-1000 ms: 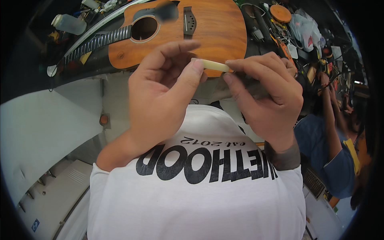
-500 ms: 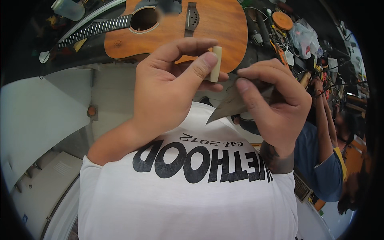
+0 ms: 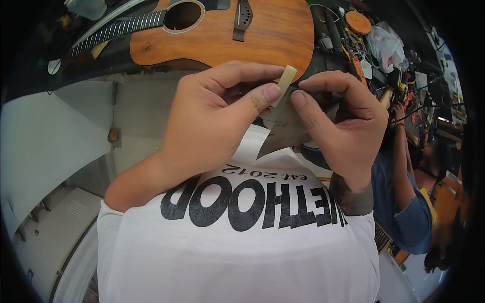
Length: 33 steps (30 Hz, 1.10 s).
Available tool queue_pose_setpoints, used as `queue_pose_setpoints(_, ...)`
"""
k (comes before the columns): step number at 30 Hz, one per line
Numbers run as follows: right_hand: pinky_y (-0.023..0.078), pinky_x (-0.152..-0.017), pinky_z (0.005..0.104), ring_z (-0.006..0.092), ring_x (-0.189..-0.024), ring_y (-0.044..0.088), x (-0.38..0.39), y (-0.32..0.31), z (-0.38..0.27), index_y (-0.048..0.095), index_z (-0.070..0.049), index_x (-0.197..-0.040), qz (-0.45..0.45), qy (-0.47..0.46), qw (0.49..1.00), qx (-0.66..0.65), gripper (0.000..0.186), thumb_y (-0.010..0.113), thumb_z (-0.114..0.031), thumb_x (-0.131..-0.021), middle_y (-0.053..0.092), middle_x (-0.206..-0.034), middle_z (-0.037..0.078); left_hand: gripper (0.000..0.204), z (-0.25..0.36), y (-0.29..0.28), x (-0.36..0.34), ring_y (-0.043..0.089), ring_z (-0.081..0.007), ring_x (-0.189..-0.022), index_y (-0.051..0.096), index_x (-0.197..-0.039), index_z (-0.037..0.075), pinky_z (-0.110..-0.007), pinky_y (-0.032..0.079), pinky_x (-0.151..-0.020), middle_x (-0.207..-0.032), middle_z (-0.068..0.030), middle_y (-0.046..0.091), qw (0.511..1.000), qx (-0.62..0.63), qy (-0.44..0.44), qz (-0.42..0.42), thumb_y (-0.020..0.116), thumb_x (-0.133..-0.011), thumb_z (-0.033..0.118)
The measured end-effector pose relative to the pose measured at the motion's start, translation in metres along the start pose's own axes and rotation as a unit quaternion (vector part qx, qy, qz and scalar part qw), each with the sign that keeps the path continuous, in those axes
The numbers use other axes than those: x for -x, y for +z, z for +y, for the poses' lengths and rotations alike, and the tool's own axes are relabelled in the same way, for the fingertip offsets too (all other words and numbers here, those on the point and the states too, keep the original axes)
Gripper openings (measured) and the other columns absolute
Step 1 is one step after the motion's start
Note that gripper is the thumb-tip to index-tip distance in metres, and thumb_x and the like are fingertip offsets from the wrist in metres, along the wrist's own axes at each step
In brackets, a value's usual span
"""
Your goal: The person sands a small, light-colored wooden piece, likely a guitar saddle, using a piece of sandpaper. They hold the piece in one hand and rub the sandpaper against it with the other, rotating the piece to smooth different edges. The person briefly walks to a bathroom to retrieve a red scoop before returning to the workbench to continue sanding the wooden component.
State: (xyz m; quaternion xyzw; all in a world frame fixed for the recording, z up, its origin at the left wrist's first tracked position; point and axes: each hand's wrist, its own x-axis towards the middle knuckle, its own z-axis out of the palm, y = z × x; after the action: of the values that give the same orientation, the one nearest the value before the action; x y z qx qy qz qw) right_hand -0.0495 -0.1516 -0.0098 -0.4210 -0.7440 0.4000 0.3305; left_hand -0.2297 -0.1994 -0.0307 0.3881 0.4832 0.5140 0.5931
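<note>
Between the thumb and fingers of my left hand (image 3: 214, 113) is a small cream-coloured bar (image 3: 287, 78), tilted with its top to the right; it looks like a guitar nut or saddle. My right hand (image 3: 351, 123) pinches a folded sheet of grey-brown sandpaper (image 3: 284, 130), whose pointed corner hangs down in front of my shirt. The sheet's upper edge is close to the bar's lower end; whether they touch I cannot tell. Beyond both hands, an acoustic guitar (image 3: 278, 43) lies on its back, with a dark bridge (image 3: 242, 20) and no strings visible.
A dark workbench carries the guitar. At the right lie tangled tools and cables, a round orange-brown lid (image 3: 357, 24) and a clear plastic bag (image 3: 386, 45). Another person in a blue sleeve (image 3: 406, 222) is close on my right. A translucent container (image 3: 86, 7) stands far left.
The bar has tipped from upright to a rightward slant and shifted slightly right. My right hand has moved a little up and left, and more of the sandpaper's printed back shows.
</note>
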Motion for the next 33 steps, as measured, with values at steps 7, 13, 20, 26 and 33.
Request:
queue_pose_setpoints(7,0.045,-0.068,0.0182,0.0051,-0.076,0.058,0.002,0.008,0.003,0.058,0.001,-0.098,0.020,0.009,0.998,-0.058,0.024,0.072,0.002,-0.079,0.064,-0.085,0.003,0.025,-0.005,-0.002,0.002,0.062,-0.0136,-0.098,0.063,-0.116,-0.004,-0.025,0.049,-0.087,-0.105,-0.0086,0.064,0.997,-0.034,0.052,-0.047,0.060,-0.091,0.002)
queue_pose_setpoints(13,0.045,-0.066,0.0183,0.0048,-0.075,0.057,0.005,0.008,0.009,0.052,-0.002,-0.099,-0.010,0.045,0.992,-0.121,0.027,0.071,0.002,-0.080,0.063,-0.084,0.002,0.025,-0.006,-0.003,0.005,0.060,-0.0099,-0.090,0.065,-0.114,-0.004,-0.022,0.048,-0.079,-0.098,-0.0056,0.063,0.995,-0.073,0.034,-0.050,0.062,-0.089,0.000)
queue_pose_setpoints(20,0.044,-0.062,0.0192,0.0039,-0.069,0.056,-0.005,0.005,0.011,0.053,-0.005,-0.092,0.044,0.030,0.990,-0.132,0.024,0.071,-0.001,-0.077,0.060,-0.075,-0.001,0.024,0.006,-0.005,0.006,0.057,-0.0064,-0.080,0.067,-0.111,-0.004,-0.019,0.045,-0.070,-0.092,-0.0028,0.061,0.987,-0.149,0.004,-0.065,0.063,-0.087,-0.002)
queue_pose_setpoints(26,0.044,-0.060,0.0199,0.0040,-0.067,0.055,-0.003,0.003,-0.001,0.051,-0.006,-0.092,0.032,0.078,0.984,-0.156,0.024,0.070,-0.002,-0.077,0.059,-0.074,-0.002,0.025,0.005,-0.001,-0.001,0.061,-0.0115,-0.089,0.065,-0.112,-0.006,-0.025,0.049,-0.082,-0.094,-0.0067,0.062,0.996,-0.055,-0.012,-0.067,0.061,-0.087,-0.003)
queue_pose_setpoints(33,0.043,-0.063,0.0182,0.0022,-0.070,0.054,-0.004,-0.001,0.003,0.050,-0.006,-0.093,0.031,0.076,0.986,-0.146,0.026,0.070,0.000,-0.077,0.059,-0.075,-0.002,0.024,0.001,-0.001,-0.004,0.059,-0.0093,-0.085,0.067,-0.110,-0.004,-0.024,0.048,-0.077,-0.093,-0.0049,0.062,0.997,-0.042,-0.007,-0.064,0.063,-0.087,0.001)
